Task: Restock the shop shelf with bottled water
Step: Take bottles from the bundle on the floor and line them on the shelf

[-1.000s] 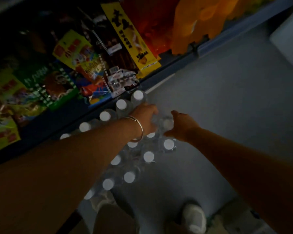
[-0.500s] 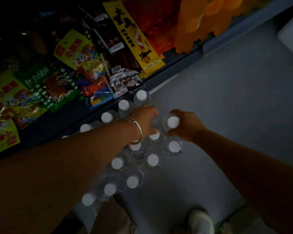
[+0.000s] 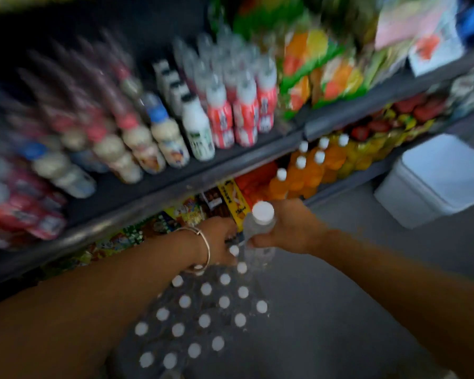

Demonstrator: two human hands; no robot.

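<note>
Right hand (image 3: 288,228) grips a water bottle (image 3: 259,228) above the pack (image 3: 203,310) — left hand (image 3: 219,242) blurred, grasp unclear.

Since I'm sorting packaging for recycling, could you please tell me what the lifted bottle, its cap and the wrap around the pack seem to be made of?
The bottle in the right hand looks like clear thin plastic: you can see through it. Its cap seems to be opaque white plastic, matte. The pack on the floor appears to be wrapped in transparent glossy film, though blur leaves that uncertain.
</note>
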